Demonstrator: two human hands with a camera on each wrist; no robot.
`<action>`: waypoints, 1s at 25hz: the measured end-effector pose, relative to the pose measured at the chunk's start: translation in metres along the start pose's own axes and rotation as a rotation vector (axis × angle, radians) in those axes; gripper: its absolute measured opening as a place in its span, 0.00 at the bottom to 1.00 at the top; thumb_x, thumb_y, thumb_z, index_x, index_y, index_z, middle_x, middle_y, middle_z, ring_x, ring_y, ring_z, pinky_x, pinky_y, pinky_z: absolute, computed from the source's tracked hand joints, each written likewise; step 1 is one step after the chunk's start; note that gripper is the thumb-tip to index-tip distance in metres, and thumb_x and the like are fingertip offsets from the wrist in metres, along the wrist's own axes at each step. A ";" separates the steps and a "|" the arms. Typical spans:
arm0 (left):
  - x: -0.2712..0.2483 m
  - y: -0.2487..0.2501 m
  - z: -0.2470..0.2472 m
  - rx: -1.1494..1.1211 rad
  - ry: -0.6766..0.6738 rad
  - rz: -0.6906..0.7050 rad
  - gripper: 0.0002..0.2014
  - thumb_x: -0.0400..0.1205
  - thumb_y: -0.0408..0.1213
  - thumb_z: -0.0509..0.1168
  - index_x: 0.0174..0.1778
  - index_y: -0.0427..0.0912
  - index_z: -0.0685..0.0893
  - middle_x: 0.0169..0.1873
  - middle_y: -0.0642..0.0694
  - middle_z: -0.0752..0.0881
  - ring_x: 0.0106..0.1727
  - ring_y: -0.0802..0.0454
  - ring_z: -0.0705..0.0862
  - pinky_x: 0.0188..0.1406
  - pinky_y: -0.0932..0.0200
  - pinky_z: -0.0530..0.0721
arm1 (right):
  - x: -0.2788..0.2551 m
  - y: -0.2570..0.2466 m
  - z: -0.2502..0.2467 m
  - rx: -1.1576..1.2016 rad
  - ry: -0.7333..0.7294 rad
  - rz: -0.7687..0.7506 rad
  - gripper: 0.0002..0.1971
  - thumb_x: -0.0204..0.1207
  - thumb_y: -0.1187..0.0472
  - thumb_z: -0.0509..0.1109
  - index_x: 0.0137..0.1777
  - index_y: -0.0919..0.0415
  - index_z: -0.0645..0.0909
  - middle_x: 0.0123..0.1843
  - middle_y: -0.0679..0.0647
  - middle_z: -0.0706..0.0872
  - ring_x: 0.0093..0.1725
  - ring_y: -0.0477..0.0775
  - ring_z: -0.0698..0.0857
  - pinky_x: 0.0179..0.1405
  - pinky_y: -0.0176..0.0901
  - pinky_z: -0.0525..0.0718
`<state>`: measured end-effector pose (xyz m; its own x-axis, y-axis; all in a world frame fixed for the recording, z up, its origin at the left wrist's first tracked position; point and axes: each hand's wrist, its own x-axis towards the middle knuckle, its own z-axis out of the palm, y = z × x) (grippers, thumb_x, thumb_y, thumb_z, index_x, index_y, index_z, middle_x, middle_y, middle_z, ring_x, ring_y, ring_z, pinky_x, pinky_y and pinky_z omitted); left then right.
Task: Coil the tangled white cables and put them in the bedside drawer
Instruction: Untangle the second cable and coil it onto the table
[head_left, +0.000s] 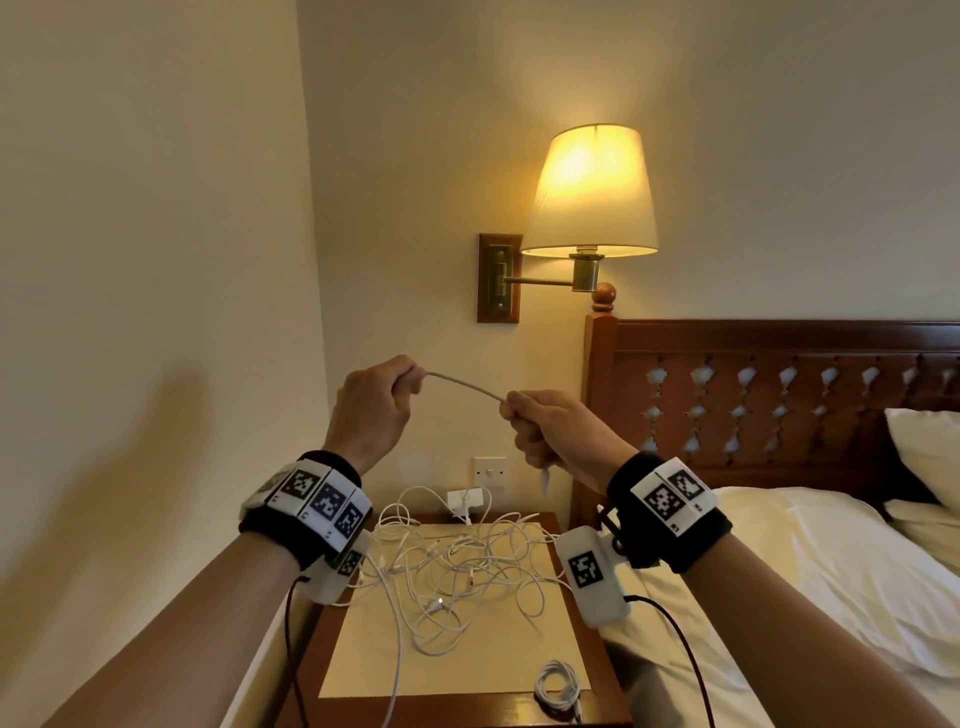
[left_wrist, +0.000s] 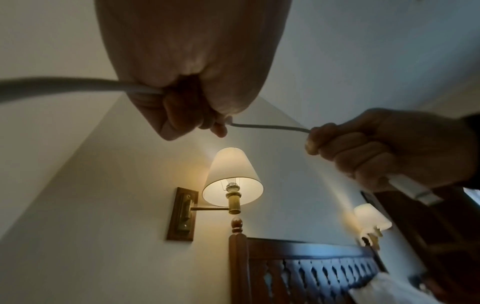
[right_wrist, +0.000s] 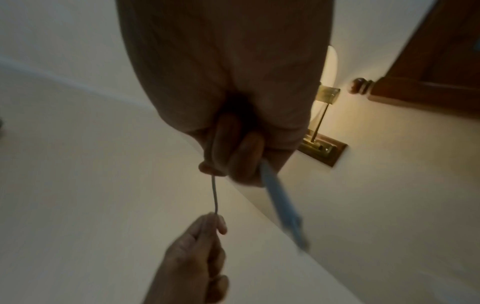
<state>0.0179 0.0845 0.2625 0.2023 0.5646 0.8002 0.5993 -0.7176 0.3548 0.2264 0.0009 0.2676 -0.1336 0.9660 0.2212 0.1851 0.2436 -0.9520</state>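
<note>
Both hands are raised in front of the wall lamp (head_left: 589, 192), each clenched round the same white cable (head_left: 465, 386): the left hand (head_left: 371, 410) pinches it at the upper end of a short bowed span, and the right hand (head_left: 553, 428) grips the lower end, with the cable's plug (head_left: 545, 480) hanging out below its fist. From the left hand the rest of this cable appears to run down toward the tabletop (head_left: 563, 525), though its path behind the wrist is hidden. The step in hand looks like drawing one cable free of the heap and starting its first loop from the plug end. Most of the work remains: the tangle of cables (head_left: 457, 571) lies spread over the pale mat (head_left: 363, 654) on the tabletop, while one small coil (head_left: 558, 686) sits near the front right corner, just off the mat. No drawer shows in any view. The next move probably calls for the left hand to slide along and feed slack while the right gathers even loops, gently, since the trailing length is likely to snag in the heap and drag other cables off the edge.
</note>
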 end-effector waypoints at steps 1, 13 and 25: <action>-0.001 0.001 0.000 -0.048 0.003 -0.004 0.13 0.88 0.41 0.58 0.37 0.47 0.79 0.24 0.55 0.76 0.25 0.58 0.71 0.29 0.60 0.68 | -0.001 -0.003 -0.001 0.101 -0.042 0.001 0.16 0.89 0.58 0.52 0.43 0.60 0.75 0.25 0.48 0.69 0.23 0.46 0.67 0.22 0.35 0.70; -0.020 -0.002 0.015 -0.264 -0.132 0.010 0.15 0.87 0.47 0.57 0.35 0.51 0.80 0.27 0.54 0.79 0.30 0.60 0.77 0.32 0.66 0.72 | 0.000 -0.021 -0.019 0.712 0.039 -0.150 0.15 0.89 0.58 0.50 0.46 0.60 0.75 0.27 0.47 0.66 0.24 0.44 0.64 0.24 0.34 0.71; -0.029 0.089 -0.011 -0.296 -0.475 0.296 0.13 0.87 0.40 0.61 0.37 0.44 0.83 0.24 0.58 0.77 0.23 0.62 0.74 0.26 0.71 0.70 | -0.006 -0.018 -0.015 0.153 0.227 -0.206 0.15 0.88 0.63 0.55 0.50 0.72 0.80 0.36 0.61 0.88 0.32 0.51 0.89 0.32 0.38 0.88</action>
<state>0.0566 -0.0003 0.2758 0.6889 0.3958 0.6072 0.2392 -0.9150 0.3249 0.2384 -0.0075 0.2862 0.0699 0.8965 0.4375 0.0266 0.4368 -0.8992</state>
